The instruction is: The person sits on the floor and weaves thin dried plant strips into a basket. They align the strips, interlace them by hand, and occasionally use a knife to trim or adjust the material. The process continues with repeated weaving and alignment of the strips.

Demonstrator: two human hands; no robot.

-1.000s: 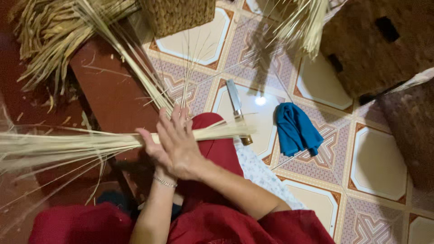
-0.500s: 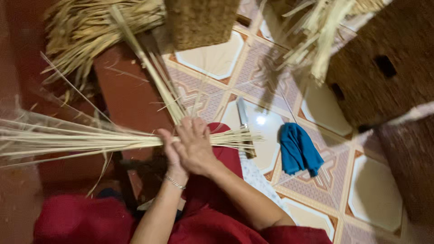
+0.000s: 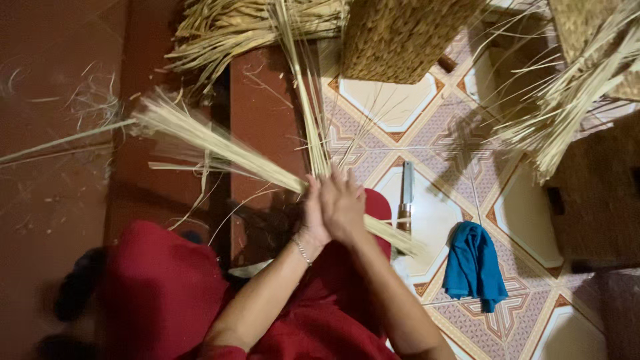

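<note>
both hands are pressed close together, the left hand and right hand, with fingers clamped on a long bundle of pale dry straw stalks. the bundle slants across the red lap, gathered but not tied yet. on the tiled floor lie a metal knife and a blue cloth. a woven brown basket stands by loose straw; i cannot see inside it.

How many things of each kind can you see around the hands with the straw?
Hands: 2, left hand and right hand, both on the straw bundle
Straw bundles: 3, the held one, a straw heap on the floor, loose straw at right
Woven baskets: 1, the basket
Knives: 1, the knife
Blue cloths: 1, the cloth
Total: 8
</note>
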